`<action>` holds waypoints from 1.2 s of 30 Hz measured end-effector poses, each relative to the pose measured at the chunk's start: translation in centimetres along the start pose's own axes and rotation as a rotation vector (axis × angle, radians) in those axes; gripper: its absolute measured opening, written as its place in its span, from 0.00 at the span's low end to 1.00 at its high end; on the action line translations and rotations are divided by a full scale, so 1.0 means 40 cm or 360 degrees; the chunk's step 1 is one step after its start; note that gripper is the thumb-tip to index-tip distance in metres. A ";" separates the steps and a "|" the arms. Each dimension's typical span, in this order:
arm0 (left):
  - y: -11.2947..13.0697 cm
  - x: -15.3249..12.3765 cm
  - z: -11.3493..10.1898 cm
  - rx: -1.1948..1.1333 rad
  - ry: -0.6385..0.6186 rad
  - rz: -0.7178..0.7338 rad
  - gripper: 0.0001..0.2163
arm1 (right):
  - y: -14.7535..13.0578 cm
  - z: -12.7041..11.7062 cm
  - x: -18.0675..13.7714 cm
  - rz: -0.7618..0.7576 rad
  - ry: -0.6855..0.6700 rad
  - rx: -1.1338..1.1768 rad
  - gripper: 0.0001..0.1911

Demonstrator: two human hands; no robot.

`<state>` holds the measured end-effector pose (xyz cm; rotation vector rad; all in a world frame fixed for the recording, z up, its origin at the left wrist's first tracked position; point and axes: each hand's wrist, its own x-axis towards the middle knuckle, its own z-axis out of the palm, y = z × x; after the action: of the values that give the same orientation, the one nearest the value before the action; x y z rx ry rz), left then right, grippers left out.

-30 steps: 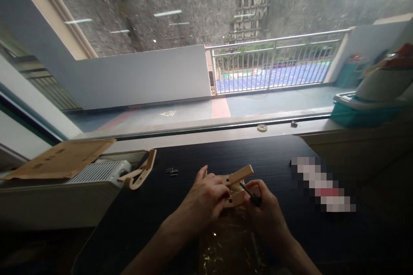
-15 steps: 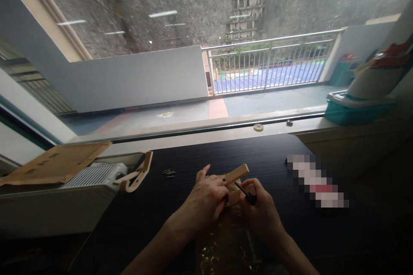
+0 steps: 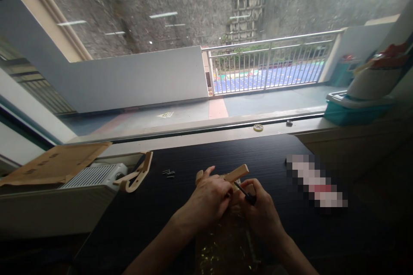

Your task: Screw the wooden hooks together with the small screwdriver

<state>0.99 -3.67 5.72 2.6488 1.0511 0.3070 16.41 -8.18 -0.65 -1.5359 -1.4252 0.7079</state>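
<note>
My left hand [image 3: 211,193] is closed on a light wooden piece [image 3: 237,173], whose squared end sticks out to the upper right. Its rounded other end shows beyond my fingers on the left. In my right hand [image 3: 260,204] is a screwdriver [image 3: 249,197] with a dark handle, its shaft pointing up and left toward the wood. My left fingertips hide the spot where they work. Under both hands lies a shiny clear plastic bag [image 3: 226,245]. Several screws [image 3: 169,173] lie on the black table [image 3: 180,161], left of my left hand.
At the table's left edge stands a wooden bracket-like frame [image 3: 142,174], beside a white radiator [image 3: 97,176] and a brown paper sheet [image 3: 54,161]. A roll of tape [image 3: 258,127] rests on the window sill. A blurred-out object [image 3: 318,182] lies at right.
My left hand has shifted slightly, its fingers now further over the wooden piece, and the piece's rounded left end has come into sight. My right hand with the screwdriver has hardly moved.
</note>
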 end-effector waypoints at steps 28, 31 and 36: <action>0.003 -0.003 -0.015 -0.0018 -0.0127 -0.0122 0.07 | -0.161 -0.286 0.064 -0.0437 -0.0680 -0.0824 0.15; 0.004 -0.004 -0.016 -0.0016 -0.0125 -0.0113 0.07 | -0.215 -0.278 0.098 -0.0727 -0.0921 -0.1068 0.12; 0.001 -0.005 -0.015 0.0005 -0.0102 -0.0084 0.06 | -0.288 -0.234 0.123 -0.0963 -0.1178 -0.1267 0.10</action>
<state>0.70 -3.74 6.27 2.6103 1.0997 0.2080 20.15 -6.27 14.42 -1.2739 -2.8210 0.3293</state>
